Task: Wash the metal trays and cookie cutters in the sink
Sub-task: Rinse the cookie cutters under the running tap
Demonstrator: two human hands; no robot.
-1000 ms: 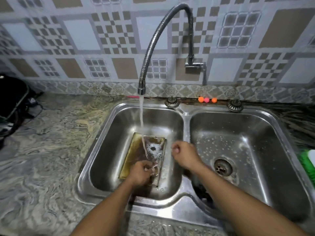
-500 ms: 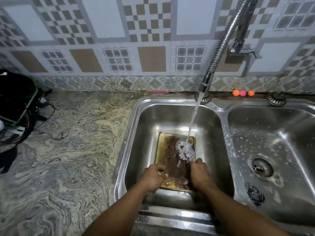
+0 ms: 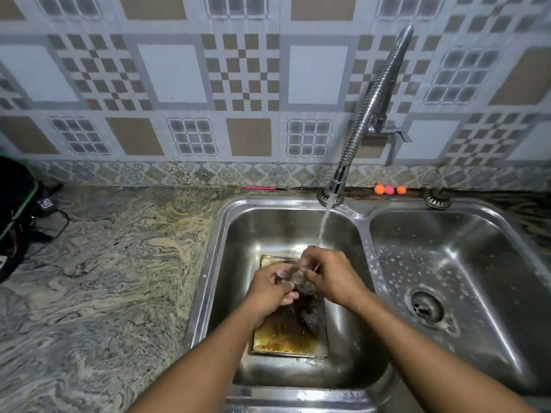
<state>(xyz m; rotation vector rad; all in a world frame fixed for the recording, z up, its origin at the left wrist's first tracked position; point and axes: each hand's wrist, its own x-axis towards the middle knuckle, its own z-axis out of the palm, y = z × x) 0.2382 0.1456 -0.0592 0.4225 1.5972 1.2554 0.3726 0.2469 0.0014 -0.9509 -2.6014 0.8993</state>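
Tiled wall (image 3: 185,73) at back. Marbled worktop (image 3: 104,278) on the left, with a black bag (image 3: 15,216) and cables at its far left edge. Double steel sink (image 3: 365,217) set in the worktop. Right basin (image 3: 477,263) is speckled with suds, drain (image 3: 426,305) at its bottom. Flexible tap (image 3: 378,93) bends down from the wall and runs water (image 3: 323,225) into the left basin. Tray (image 3: 286,338) lies flat on the left basin floor, brown and yellow with grime. Both hands are above the tray's far end, under the stream. Left hand (image 3: 268,286) has fingers curled on a small metal piece (image 3: 295,271). Right hand (image 3: 334,275) pinches the same piece from the other side. Piece too blurred to tell its shape. Three small balls (image 3: 389,189), orange-pink-orange, sit on the ledge behind the sink. Pink stick (image 3: 259,188) lies left of them.
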